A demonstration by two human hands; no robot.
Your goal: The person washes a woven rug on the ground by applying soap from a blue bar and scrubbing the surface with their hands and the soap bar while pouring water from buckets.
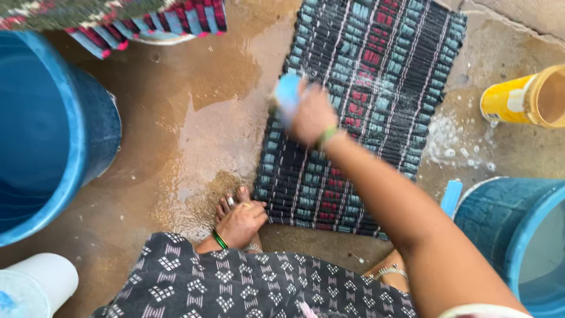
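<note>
Over the wet mat [359, 106], the outstretched right hand [312, 115] grips a brush [287, 94].

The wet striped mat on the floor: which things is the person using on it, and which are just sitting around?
In use:
dark woven striped mat
blurred blue scrubbing thing in the right hand
left hand pinning the mat's corner

Lying about:
big blue plastic tub
yellow plastic container
second blue tub
white bucket
folded striped cloth

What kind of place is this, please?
Probably a washing area on a wet concrete floor: a soapy striped mat is being scrubbed, with a blue tub of water beside it.
</note>
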